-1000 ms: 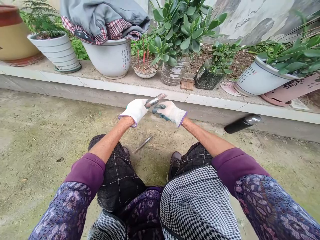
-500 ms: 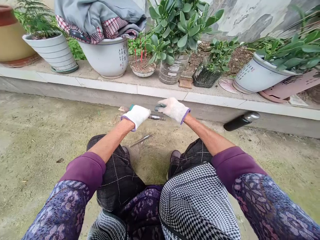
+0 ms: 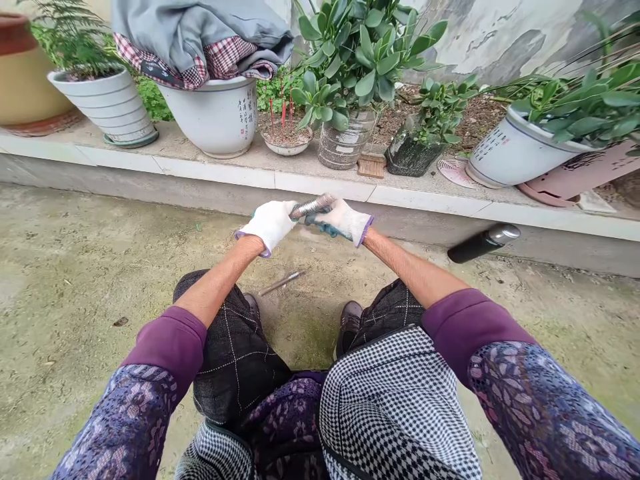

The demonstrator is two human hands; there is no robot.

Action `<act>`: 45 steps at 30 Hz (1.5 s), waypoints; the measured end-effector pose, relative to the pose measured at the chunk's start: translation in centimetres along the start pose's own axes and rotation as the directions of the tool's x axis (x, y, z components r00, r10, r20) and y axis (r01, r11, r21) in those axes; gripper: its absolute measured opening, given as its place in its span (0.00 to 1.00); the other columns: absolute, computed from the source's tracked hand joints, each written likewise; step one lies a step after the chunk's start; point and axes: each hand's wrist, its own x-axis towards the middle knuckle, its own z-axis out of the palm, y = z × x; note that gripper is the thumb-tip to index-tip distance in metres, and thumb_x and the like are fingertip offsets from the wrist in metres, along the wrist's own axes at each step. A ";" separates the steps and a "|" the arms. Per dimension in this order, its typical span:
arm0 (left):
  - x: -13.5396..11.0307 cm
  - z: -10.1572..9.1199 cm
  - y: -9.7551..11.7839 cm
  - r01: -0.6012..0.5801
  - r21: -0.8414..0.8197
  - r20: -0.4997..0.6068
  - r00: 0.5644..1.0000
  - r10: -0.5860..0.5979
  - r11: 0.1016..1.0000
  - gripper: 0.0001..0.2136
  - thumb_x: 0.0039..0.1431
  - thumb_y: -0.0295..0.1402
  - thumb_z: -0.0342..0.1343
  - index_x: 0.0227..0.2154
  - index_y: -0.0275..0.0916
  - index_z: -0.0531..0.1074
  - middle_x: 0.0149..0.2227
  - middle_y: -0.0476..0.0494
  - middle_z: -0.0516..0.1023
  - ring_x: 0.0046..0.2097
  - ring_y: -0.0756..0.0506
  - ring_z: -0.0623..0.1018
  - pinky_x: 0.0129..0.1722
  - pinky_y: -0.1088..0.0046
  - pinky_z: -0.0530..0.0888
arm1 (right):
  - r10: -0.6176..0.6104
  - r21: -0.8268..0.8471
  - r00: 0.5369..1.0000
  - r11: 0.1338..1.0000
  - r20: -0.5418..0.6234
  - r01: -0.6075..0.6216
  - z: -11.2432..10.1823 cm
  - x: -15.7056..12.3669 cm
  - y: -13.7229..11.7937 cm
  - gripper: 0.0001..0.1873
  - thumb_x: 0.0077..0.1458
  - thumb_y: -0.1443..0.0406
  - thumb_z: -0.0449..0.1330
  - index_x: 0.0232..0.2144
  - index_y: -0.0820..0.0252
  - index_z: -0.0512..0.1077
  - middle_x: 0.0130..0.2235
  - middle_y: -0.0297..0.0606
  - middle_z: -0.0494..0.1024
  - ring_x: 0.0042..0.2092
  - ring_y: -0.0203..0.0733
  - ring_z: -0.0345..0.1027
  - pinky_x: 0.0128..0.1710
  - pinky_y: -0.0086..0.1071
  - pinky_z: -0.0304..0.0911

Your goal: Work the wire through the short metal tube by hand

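Observation:
My left hand [image 3: 270,223], in a white work glove with a green palm, is closed round a brown stick-like handle [image 3: 313,207] with silvery wire coiled about it. Its coiled end points up to the right. My right hand [image 3: 345,222], gloved alike, meets that end with its fingers curled under and against it; the fingertips are partly hidden and slightly blurred. On the ground between my feet lies a thin metal rod [image 3: 281,283].
A black thermos flask [image 3: 483,243] lies tilted against the low tiled ledge [image 3: 320,183] at right. On the ledge stand several plant pots, a small wooden brush [image 3: 371,165], a bowl of red incense sticks [image 3: 287,141] and grey clothing [image 3: 200,33] over a white pot [image 3: 215,120].
The wire-wrapped handle has been raised and tilted, its coiled end swinging up toward my right hand. My right hand has dropped slightly and now meets it.

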 end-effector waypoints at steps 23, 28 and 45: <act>-1.3 0.0 0.9 -0.163 0.018 0.088 0.983 0.160 0.987 0.14 0.64 0.36 0.49 0.45 0.41 0.78 0.35 0.40 0.82 0.38 0.41 0.81 0.38 0.70 0.71 | -0.100 0.036 0.988 0.995 0.118 0.097 -2.7 -0.9 -1.0 0.13 0.43 0.58 0.62 0.29 0.61 0.73 0.22 0.29 0.68 0.22 0.31 0.55 0.20 0.26 0.50; -1.2 -0.2 1.6 0.001 -0.388 -0.030 0.999 -0.013 0.922 0.15 0.59 0.40 0.55 0.40 0.35 0.79 0.29 0.46 0.79 0.31 0.47 0.76 0.31 0.76 0.70 | -0.029 0.328 0.998 0.945 0.058 0.009 -2.0 -1.3 -1.8 0.13 0.44 0.58 0.63 0.25 0.56 0.62 0.16 0.23 0.57 0.18 0.30 0.46 0.16 0.26 0.43; -4.1 -4.7 2.7 0.215 -0.846 0.435 0.807 0.399 0.488 0.20 0.55 0.44 0.59 0.43 0.34 0.77 0.25 0.44 0.76 0.19 0.52 0.67 0.19 0.76 0.70 | -0.218 0.231 0.965 0.956 0.146 0.181 -3.2 -4.6 -4.9 0.18 0.43 0.57 0.69 0.33 0.62 0.72 0.20 0.28 0.69 0.19 0.29 0.53 0.18 0.26 0.52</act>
